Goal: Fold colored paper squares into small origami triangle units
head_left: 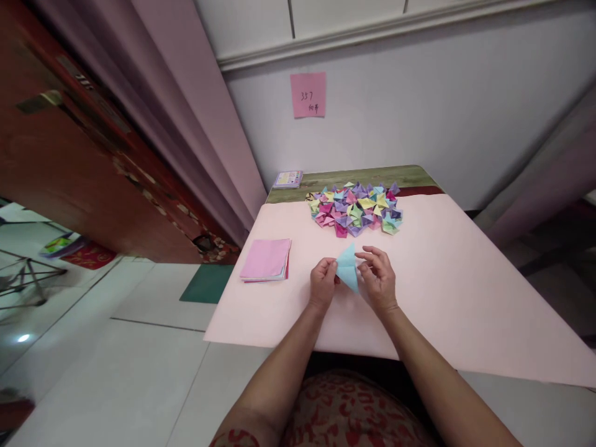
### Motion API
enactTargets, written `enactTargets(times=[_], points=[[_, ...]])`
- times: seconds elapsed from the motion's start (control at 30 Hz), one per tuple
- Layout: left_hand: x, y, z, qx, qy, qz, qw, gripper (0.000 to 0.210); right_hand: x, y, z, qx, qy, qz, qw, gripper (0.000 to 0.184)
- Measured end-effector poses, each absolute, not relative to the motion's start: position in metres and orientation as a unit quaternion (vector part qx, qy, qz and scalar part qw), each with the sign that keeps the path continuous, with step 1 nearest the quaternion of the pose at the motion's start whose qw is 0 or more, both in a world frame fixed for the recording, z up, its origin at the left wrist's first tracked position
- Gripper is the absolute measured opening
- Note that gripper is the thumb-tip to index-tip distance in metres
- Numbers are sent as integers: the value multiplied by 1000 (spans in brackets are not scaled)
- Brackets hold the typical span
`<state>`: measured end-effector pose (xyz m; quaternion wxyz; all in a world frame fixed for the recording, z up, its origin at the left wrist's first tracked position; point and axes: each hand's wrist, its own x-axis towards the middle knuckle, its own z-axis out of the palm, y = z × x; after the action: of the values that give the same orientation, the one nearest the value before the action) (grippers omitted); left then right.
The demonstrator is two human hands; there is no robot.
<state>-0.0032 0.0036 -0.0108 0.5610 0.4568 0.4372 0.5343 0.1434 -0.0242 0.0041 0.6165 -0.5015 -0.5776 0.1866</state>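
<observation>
A light blue sheet of paper (346, 270), folded into a triangle with a crease across its middle, is held just above the table. My left hand (323, 280) pinches its left corner between thumb and fingers. Close to the paper's right edge is my right hand (379, 280), its fingers bent and apart; whether a fingertip touches the edge is hard to tell. Beyond both hands lies a heap of small folded paper pieces (354, 210) in purple, pink, yellow, green and blue. Left of my left hand sits a stack of square paper (266, 259), pink on top.
A pale pink sheet (465, 292) covers most of the table, with the green tabletop (372, 177) showing at the back. A small printed packet (288, 179) lies at the far left corner. On the wall is a pink note (308, 95). A curtain (186, 93) hangs to the left.
</observation>
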Motion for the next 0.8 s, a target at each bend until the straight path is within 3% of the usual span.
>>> enactTargets(times=[0.5,0.8], points=[[-3,3,-8,464,438,533,555,29,141,-23,1,-524,-603,125,588,29],[-2,3,-6,416,441,565,559,34,144,-20,0,-471,-641,229,562,29]])
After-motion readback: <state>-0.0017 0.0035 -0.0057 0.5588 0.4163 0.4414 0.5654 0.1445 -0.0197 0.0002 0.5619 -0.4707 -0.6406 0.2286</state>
